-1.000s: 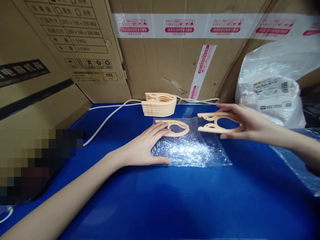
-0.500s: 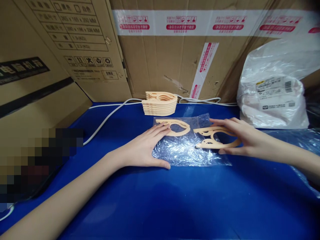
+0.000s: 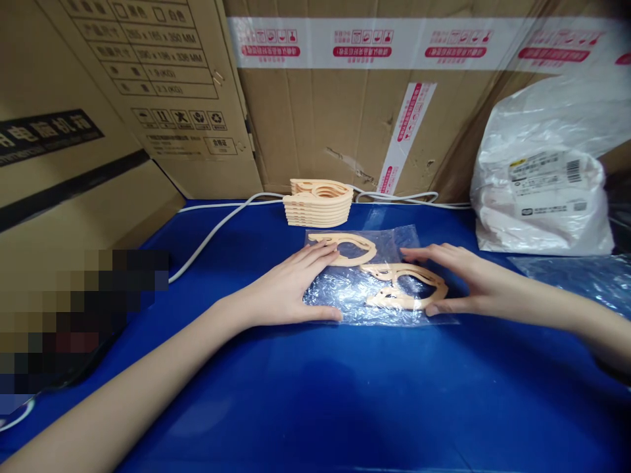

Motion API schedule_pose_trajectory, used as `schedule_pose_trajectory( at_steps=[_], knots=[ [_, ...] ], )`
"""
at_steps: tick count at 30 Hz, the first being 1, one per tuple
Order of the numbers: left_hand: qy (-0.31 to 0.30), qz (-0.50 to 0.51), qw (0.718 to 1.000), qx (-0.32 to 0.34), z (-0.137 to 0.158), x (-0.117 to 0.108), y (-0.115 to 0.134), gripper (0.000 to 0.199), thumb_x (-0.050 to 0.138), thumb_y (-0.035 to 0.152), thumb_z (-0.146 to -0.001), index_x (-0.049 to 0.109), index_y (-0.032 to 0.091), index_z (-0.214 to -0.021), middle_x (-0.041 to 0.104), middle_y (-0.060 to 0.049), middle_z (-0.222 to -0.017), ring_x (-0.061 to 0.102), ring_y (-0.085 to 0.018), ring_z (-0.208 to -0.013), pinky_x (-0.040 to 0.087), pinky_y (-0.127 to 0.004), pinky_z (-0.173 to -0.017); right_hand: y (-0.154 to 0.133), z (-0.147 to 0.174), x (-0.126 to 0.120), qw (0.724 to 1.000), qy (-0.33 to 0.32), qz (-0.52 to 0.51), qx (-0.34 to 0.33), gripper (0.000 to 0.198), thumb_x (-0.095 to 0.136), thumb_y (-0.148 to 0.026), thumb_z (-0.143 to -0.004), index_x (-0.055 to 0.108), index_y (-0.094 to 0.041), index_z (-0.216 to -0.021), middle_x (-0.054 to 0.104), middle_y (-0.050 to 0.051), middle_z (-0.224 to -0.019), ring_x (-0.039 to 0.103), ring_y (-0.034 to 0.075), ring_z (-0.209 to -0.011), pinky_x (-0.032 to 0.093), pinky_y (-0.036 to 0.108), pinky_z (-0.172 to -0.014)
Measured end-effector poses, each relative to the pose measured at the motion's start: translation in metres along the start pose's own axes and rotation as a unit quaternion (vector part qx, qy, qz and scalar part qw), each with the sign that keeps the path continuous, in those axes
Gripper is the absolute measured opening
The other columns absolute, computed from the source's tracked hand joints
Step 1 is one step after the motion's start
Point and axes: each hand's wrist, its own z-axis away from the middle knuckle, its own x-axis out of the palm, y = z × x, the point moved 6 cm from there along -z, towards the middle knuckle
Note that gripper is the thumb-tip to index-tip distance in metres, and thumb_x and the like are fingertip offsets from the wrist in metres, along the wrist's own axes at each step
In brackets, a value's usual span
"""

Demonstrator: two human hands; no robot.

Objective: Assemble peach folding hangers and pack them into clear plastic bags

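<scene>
A clear plastic bag (image 3: 345,289) lies on the blue tabletop. One beige folding hanger (image 3: 357,262), folded into a loop shape, rests on the bag's far part. My left hand (image 3: 288,284) is spread flat over the bag's left side, fingertips on that hanger and thumb stretched out. A second beige folding hanger (image 3: 411,303) lies closer to me on the bag's right half. Around its right end, my right hand (image 3: 461,276) has its fingers and thumb apart. The right thumb is at the hanger's lower edge; whether it touches I cannot tell.
Behind the bag stands a neat stack of several beige hangers (image 3: 318,211). A white cable (image 3: 211,230) runs along the back. Cardboard boxes (image 3: 315,118) wall the back and left. A white plastic parcel bag (image 3: 542,203) stands at the right, with more clear film (image 3: 566,276) before it.
The second hanger has come left and towards me onto the bag. My right hand's fingers have opened from around it. The left hand stays nearly in place.
</scene>
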Motion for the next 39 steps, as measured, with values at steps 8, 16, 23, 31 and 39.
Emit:
schedule_pose_trajectory(
  at_steps=[8,16,23,31,39],
  knots=[
    [0.005,-0.005,1.000,0.001,-0.001,0.002,0.001,0.107,0.055,0.080,-0.077,0.024,0.015,-0.156,0.017,-0.009,-0.164,0.013,-0.027,-0.152,0.012,-0.045,-0.125,-0.002,0.000,0.002,0.999,0.037,-0.035,0.015,0.072,0.066,-0.062,-0.080,0.049,-0.029,-0.142,0.068,0.009,-0.118,0.063,0.032,-0.103,0.052,0.048,-0.086],
    [0.017,-0.001,1.000,0.000,-0.002,0.000,0.001,0.102,0.057,0.078,-0.077,0.030,0.016,-0.154,0.023,-0.009,-0.163,0.017,-0.029,-0.151,0.014,-0.047,-0.125,-0.029,-0.012,0.014,0.999,0.041,-0.029,-0.017,0.068,0.063,-0.060,-0.085,0.048,-0.027,-0.143,0.066,0.009,-0.121,0.062,0.028,-0.104,0.049,0.044,-0.086],
    [0.031,0.002,0.999,0.009,-0.003,-0.001,0.004,0.099,0.058,0.077,-0.077,0.034,0.017,-0.152,0.028,-0.012,-0.161,0.023,-0.032,-0.149,0.020,-0.050,-0.123,-0.010,-0.011,0.007,0.995,0.042,-0.092,0.009,0.066,0.065,-0.058,-0.084,0.051,-0.022,-0.137,0.069,0.009,-0.107,0.065,0.025,-0.095,0.052,0.041,-0.083],
    [0.031,0.000,0.999,0.012,-0.003,0.000,0.002,0.099,0.060,0.075,-0.077,0.033,0.016,-0.152,0.027,-0.013,-0.161,0.024,-0.031,-0.149,0.022,-0.050,-0.122,-0.024,-0.028,0.015,0.996,0.036,-0.074,-0.021,0.059,0.061,-0.058,-0.088,0.049,-0.024,-0.136,0.069,0.005,-0.099,0.064,0.021,-0.088,0.047,0.037,-0.080],
    [0.022,-0.009,1.000,0.006,-0.003,-0.001,0.005,0.101,0.058,0.076,-0.078,0.033,0.014,-0.153,0.027,-0.013,-0.161,0.023,-0.030,-0.150,0.019,-0.047,-0.123,-0.017,-0.028,0.009,0.999,0.037,-0.028,-0.004,0.063,0.060,-0.061,-0.087,0.047,-0.025,-0.137,0.068,0.004,-0.096,0.062,0.021,-0.083,0.042,0.037,-0.079]
  ],
)
